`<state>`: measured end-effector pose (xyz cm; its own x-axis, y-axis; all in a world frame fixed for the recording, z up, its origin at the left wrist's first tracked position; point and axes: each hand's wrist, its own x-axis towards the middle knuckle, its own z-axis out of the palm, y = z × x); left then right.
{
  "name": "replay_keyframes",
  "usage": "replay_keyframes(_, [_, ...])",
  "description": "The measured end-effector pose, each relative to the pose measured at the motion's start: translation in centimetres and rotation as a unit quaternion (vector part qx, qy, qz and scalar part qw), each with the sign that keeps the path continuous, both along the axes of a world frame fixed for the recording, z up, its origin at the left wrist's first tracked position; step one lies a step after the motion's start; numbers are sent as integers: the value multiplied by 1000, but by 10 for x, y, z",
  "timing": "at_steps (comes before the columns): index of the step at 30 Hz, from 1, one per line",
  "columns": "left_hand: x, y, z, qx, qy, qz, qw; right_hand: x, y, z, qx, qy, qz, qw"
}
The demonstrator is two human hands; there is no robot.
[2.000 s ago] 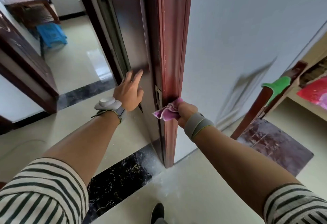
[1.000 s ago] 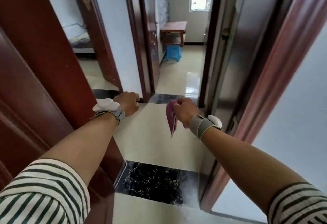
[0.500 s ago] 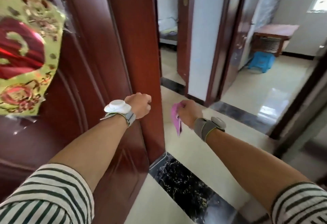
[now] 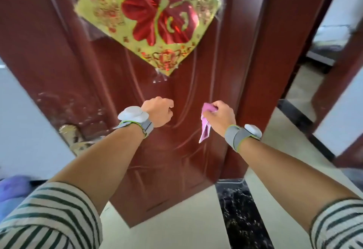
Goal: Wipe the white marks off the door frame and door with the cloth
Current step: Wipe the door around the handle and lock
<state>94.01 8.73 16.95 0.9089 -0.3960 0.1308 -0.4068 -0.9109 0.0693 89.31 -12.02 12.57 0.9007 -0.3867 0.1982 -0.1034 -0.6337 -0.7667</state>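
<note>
Facing a dark red door (image 4: 176,160) in the head view, the person holds both forearms out in front of its lower panel. The right hand (image 4: 220,117) has its fingers curled round a pink cloth (image 4: 205,132), one bunched end showing above the knuckles and the rest hanging down below the fist, just in front of the door's right side; whether the cloth touches the wood cannot be told. The left hand (image 4: 159,113) is balled into a fist with nothing in it, close to the middle of the door. Whitish smears (image 4: 78,105) show on the door's left part, above a brassy handle (image 4: 72,134). A yellow-green and red foil decoration (image 4: 151,17) is taped higher up. The door frame (image 4: 275,52) rises to the right, beside a black marble floor strip (image 4: 239,215).
</note>
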Motion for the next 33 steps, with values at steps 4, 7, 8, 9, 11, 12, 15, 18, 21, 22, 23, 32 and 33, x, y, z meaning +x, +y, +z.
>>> replay_keyframes(4, [-8,68,11,1,-10,62,998,18,52,10,26,-28,70,997])
replay_keyframes(7, [-6,110,19,-1,-26,91,995,33,87,20,-3,-49,98,994])
replay_keyframes(8, [-6,121,23,1,-33,97,995,37,97,23,-13,-54,104,993])
replay_keyframes(9, [-5,134,27,5,-42,102,994,43,110,25,-20,-58,108,992])
replay_keyframes(11, [0,159,36,7,-62,117,991,53,135,30,-28,-70,122,990])
replay_keyframes(12, [2,171,41,9,-76,127,989,59,149,32,-32,-76,126,989])
replay_keyframes(15, [12,201,49,29,-125,147,981,74,192,35,-68,-77,134,986])
replay_keyframes(18, [20,221,50,44,-142,161,976,90,227,31,-93,-67,137,984])
replay_keyframes(21, [26,235,47,55,-166,148,973,108,245,25,-102,-40,126,986])
replay_keyframes(22, [28,237,46,52,-175,145,973,113,249,23,-104,-33,119,987])
replay_keyframes(23, [30,239,44,47,-183,142,972,118,253,22,-108,-30,112,987])
replay_keyframes(32, [61,272,38,-34,-239,112,964,146,269,17,-82,-51,97,991])
replay_keyframes(33, [67,277,40,-53,-249,119,960,150,272,16,-76,-52,102,991])
